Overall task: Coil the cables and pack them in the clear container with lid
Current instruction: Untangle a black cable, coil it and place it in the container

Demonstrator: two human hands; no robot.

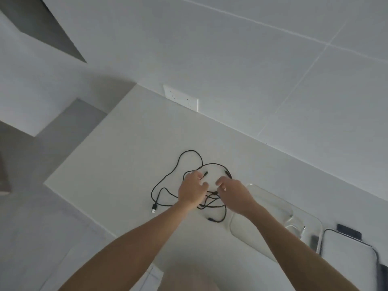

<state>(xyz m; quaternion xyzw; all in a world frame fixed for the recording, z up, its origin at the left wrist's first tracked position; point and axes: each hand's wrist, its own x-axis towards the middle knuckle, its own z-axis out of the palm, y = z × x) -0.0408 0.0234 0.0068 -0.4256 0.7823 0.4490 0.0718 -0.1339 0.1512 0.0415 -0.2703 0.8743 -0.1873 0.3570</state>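
Observation:
A tangle of thin black cables (pixel 182 158) lies loose on the white table (pixel 117 156), with a USB plug (pixel 154 207) at its left end. My left hand (pixel 192 191) sits over the tangle, fingers curled around a strand near a small black connector. My right hand (pixel 232 193) hovers just right of it, fingertips pinching strands at the tangle's middle. The clear container (pixel 273 208) stands to the right, partly behind my right forearm, with white items inside. Its lid (pixel 350 250) lies further right.
A white wall socket strip (pixel 180 97) is set where the table meets the tiled wall. A dark device (pixel 348 229) lies by the lid at the right edge. The table's left edge drops to a grey floor.

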